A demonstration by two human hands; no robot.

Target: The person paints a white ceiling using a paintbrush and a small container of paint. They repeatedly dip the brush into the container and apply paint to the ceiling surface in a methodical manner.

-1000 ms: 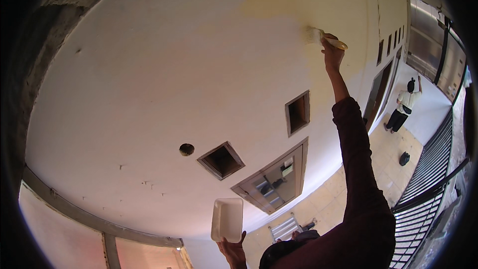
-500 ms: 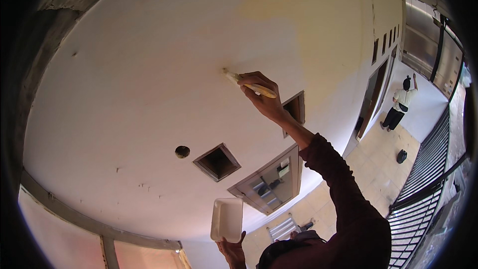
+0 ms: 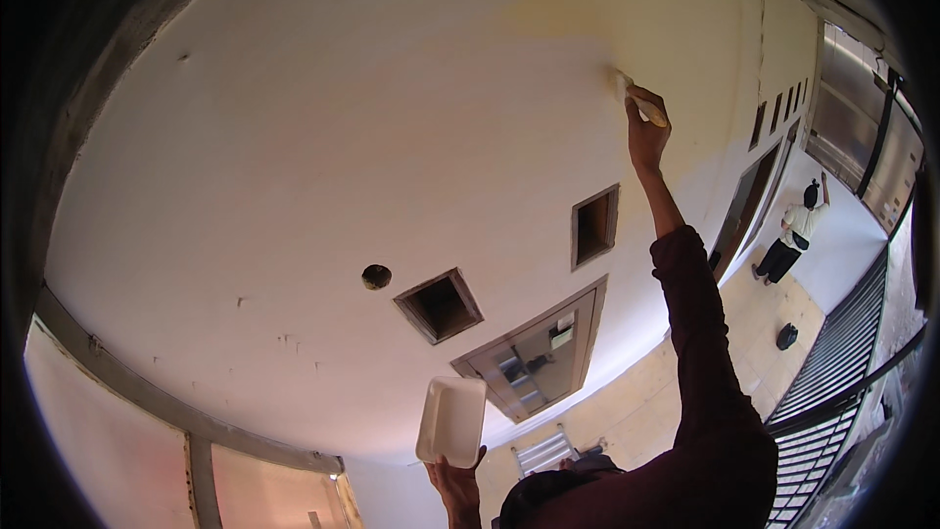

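High on the wall [image 3: 323, 157], my right hand [image 3: 646, 142] is closed round the handle of a paintbrush [image 3: 651, 114]. Its bristles meet the surface where a whitish area borders a yellow one. Lower down, my left hand [image 3: 456, 482] grips a white rectangular tray [image 3: 452, 411] from beneath, tilted so its hollow inside shows. How much paint lies in it I cannot tell. My right arm is stretched out in a dark red sleeve.
Two square openings [image 3: 439, 306] [image 3: 595, 227] and a round hole [image 3: 376, 277] pierce the wall above a framed window [image 3: 539, 353]. At the far right a person [image 3: 795, 233] in a light top reaches up to another wall. A black railing [image 3: 832, 372] and a black bag [image 3: 786, 336] stand nearby.
My right hand has carried the paintbrush up and to the right along the wall, from whitish surface to the yellow border. My left hand still holds the tray.
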